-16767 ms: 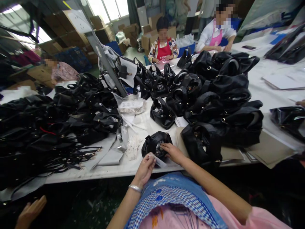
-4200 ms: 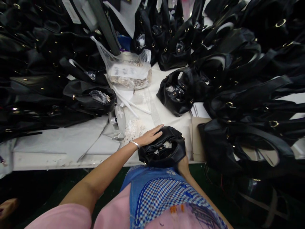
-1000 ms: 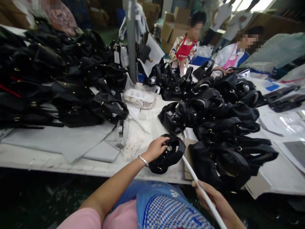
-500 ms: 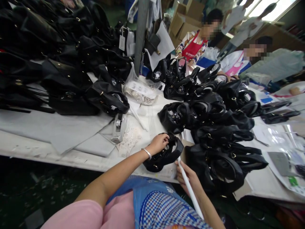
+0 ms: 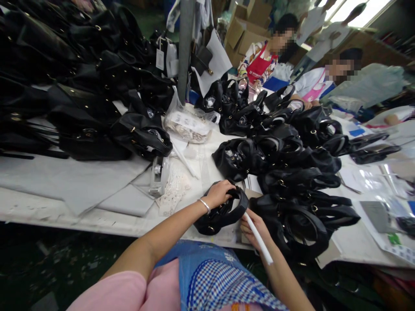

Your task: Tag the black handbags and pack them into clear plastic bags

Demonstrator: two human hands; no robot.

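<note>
A small black handbag (image 5: 207, 225) with a looped handle sits at the table's front edge, in front of my body. My left hand (image 5: 220, 193), a bracelet at its wrist, is closed at the bag's top, its fingertips partly hidden by the handle. Beside the handle's right side, my right hand (image 5: 253, 228) is closed around a long white strip (image 5: 260, 240). The strip's upper end meets the handle, and its lower end slants down over my forearm. Whether the strip is wrapped onto the handle I cannot tell.
More black handbags (image 5: 292, 224) crowd the right side, and others (image 5: 87, 129) are heaped at left. A tape dispenser (image 5: 158, 176), a lace-patterned piece (image 5: 173, 194) and a clear bag of beige items (image 5: 188, 126) lie nearby. A grey post (image 5: 185, 52) rises behind. Co-workers (image 5: 259, 65) sit across the table.
The visible length of the white strip below my right hand is now shorter. My left hand has shifted slightly right at the bag's top. The whole view has moved a little.
</note>
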